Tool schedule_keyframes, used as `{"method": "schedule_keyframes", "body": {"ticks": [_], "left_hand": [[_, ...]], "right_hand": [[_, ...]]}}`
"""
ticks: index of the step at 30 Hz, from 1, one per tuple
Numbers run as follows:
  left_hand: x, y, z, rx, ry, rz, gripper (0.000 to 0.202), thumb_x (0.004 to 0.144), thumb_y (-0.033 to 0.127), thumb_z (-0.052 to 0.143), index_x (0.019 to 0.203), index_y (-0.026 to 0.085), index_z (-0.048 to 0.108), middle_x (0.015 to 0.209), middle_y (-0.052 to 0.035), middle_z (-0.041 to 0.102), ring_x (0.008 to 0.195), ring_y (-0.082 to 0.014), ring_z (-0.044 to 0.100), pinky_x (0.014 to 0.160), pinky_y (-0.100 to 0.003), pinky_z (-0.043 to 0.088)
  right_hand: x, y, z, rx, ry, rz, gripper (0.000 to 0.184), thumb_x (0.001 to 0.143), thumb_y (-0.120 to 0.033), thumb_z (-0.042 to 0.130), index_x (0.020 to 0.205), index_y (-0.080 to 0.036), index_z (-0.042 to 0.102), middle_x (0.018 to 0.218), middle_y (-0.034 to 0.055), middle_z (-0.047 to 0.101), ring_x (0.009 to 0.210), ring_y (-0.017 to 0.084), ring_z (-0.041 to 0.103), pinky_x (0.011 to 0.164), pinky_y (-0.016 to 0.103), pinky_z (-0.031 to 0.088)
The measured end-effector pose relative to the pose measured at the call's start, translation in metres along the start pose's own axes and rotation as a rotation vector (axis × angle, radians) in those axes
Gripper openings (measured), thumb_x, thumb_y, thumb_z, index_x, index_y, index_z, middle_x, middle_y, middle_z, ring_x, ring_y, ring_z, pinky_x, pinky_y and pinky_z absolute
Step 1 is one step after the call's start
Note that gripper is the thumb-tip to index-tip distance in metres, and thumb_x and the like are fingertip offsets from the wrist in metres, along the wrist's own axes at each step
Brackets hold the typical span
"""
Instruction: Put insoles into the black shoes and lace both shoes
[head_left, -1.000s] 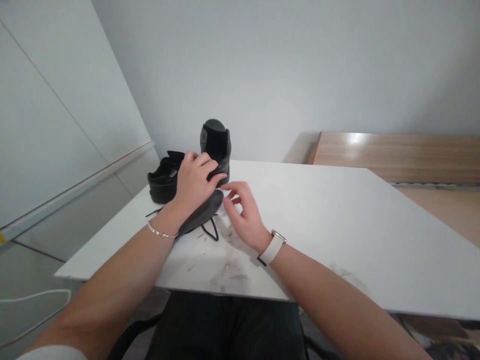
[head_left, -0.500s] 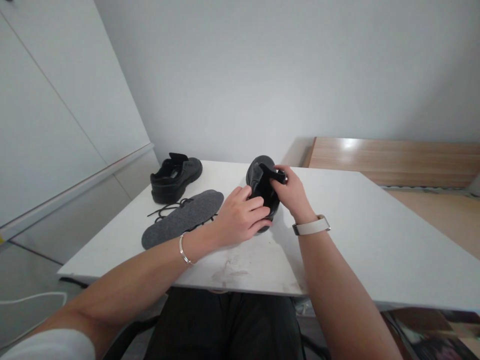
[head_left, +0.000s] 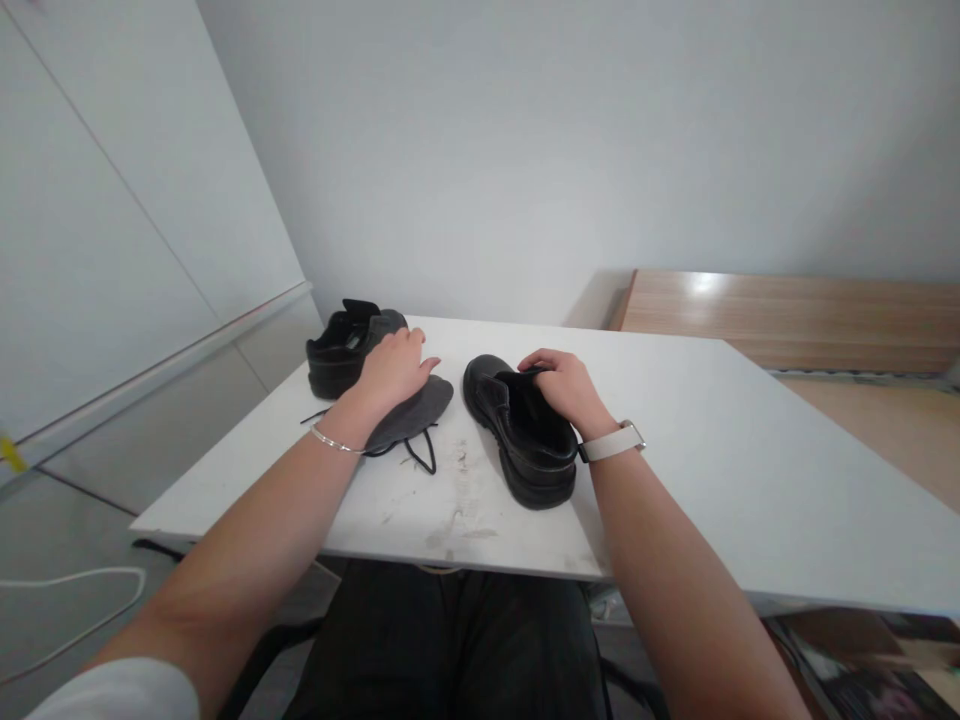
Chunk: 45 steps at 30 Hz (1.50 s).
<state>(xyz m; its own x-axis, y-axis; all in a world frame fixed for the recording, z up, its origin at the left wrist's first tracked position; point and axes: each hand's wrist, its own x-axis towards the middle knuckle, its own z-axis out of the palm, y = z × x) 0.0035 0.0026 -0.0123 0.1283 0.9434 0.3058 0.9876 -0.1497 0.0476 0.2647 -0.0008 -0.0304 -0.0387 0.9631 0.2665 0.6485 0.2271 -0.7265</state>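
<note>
A black shoe (head_left: 517,430) lies flat on the white table (head_left: 712,450), heel toward me. My right hand (head_left: 564,388), with a white watch strap at the wrist, grips the tongue at the shoe's opening. My left hand (head_left: 394,368), with a thin bracelet at the wrist, rests on a grey insole (head_left: 417,410), fingers curled over its far end. A black lace (head_left: 420,455) trails from under the insole. A second black shoe (head_left: 346,347) stands at the table's far left, just beyond my left hand.
Dirt smudges mark the table's near edge (head_left: 450,520). A white cabinet wall (head_left: 112,250) runs along the left, with a white cable (head_left: 67,600) on the floor below. A wooden surface (head_left: 787,310) lies behind the table at right. My dark-trousered lap sits under the table.
The shoe that both hands held upright has been laid flat on the table. My left hand left it and moved left onto the grey insole. My right hand stays on the shoe's tongue.
</note>
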Motion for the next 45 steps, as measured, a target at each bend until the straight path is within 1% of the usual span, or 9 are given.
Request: {"method": "schedule_keyframes", "body": {"ticks": [3,8,17,26,32,35,38,42,45], "left_hand": [[0.004,-0.013,0.01,0.116,-0.2,-0.053,0.052,0.094,0.049,0.056,0.124,0.007,0.061,0.127,-0.025,0.063,0.117,-0.0408,0.061,0.093,-0.045,0.05],[0.007,-0.016,0.017,0.11,-0.322,-0.056,0.054,0.091,0.054,0.057,0.116,0.008,0.069,0.117,-0.0241,0.07,0.108,-0.04,0.067,0.084,-0.041,0.054],[0.006,-0.013,0.003,-0.033,-0.29,0.073,0.061,0.087,0.071,0.052,0.112,0.019,0.073,0.114,-0.0142,0.073,0.102,-0.0331,0.067,0.075,-0.033,0.048],[0.006,-0.007,0.007,-0.206,-0.252,0.286,0.02,0.075,0.04,0.075,0.077,0.02,0.072,0.087,-0.0078,0.071,0.085,-0.0254,0.064,0.072,-0.03,0.042],[-0.007,-0.009,-0.039,-0.569,-0.061,0.293,0.025,0.087,0.043,0.062,0.081,0.019,0.059,0.074,-0.0011,0.064,0.067,-0.0164,0.056,0.062,-0.026,0.04],[-0.014,-0.008,-0.069,-0.843,0.117,0.201,0.026,0.085,0.043,0.065,0.082,0.019,0.055,0.069,0.0009,0.058,0.061,-0.0139,0.052,0.055,-0.024,0.037],[-0.016,0.006,-0.089,-1.109,0.328,0.161,0.021,0.084,0.035,0.067,0.083,0.02,0.051,0.07,0.0022,0.054,0.056,-0.011,0.048,0.05,-0.023,0.035],[-0.018,0.042,-0.092,-1.229,0.502,0.214,0.021,0.087,0.031,0.065,0.082,0.022,0.046,0.07,0.0034,0.046,0.052,-0.0086,0.041,0.046,-0.022,0.032],[-0.022,0.068,-0.082,-1.258,0.54,0.236,0.026,0.093,0.038,0.062,0.083,0.023,0.043,0.072,0.0032,0.043,0.055,-0.0087,0.044,0.047,-0.021,0.034]], "right_hand": [[-0.003,-0.004,-0.001,-0.017,-0.007,0.004,0.035,0.068,-0.011,0.051,0.089,-0.024,0.076,0.088,0.0025,0.076,0.083,0.02,0.067,0.075,0.029,0.049],[-0.004,-0.007,-0.001,-0.041,-0.009,0.001,0.034,0.069,-0.011,0.052,0.089,-0.025,0.075,0.09,0.0025,0.076,0.085,0.02,0.066,0.076,0.03,0.049],[-0.006,-0.01,-0.002,-0.06,-0.026,-0.009,0.032,0.069,-0.012,0.052,0.089,-0.025,0.075,0.089,0.0024,0.075,0.084,0.02,0.065,0.078,0.03,0.049],[-0.005,-0.01,-0.001,-0.032,-0.041,-0.03,0.03,0.071,-0.011,0.051,0.088,-0.023,0.073,0.092,0.0034,0.075,0.09,0.02,0.066,0.085,0.033,0.049],[-0.014,-0.015,-0.012,0.055,-0.131,-0.069,0.043,0.071,-0.009,0.052,0.109,-0.019,0.068,0.116,0.0078,0.072,0.105,0.02,0.065,0.096,0.036,0.05],[-0.04,-0.036,-0.027,0.276,0.062,-0.105,0.045,0.08,-0.018,0.054,0.125,-0.022,0.057,0.138,0.0102,0.06,0.118,0.021,0.061,0.096,0.038,0.053],[-0.074,-0.075,-0.041,0.375,0.226,-0.252,0.03,0.097,-0.036,0.045,0.124,-0.028,0.054,0.136,0.0067,0.059,0.119,0.02,0.061,0.096,0.037,0.054],[-0.1,-0.118,-0.046,0.148,0.056,-0.392,0.043,0.09,-0.05,0.062,0.128,-0.031,0.053,0.132,0.0065,0.058,0.114,0.025,0.062,0.094,0.04,0.055],[-0.102,-0.121,-0.044,-0.044,0.093,-0.355,0.037,0.081,-0.041,0.074,0.112,-0.028,0.059,0.117,0.008,0.06,0.094,0.025,0.064,0.08,0.041,0.057]]}}
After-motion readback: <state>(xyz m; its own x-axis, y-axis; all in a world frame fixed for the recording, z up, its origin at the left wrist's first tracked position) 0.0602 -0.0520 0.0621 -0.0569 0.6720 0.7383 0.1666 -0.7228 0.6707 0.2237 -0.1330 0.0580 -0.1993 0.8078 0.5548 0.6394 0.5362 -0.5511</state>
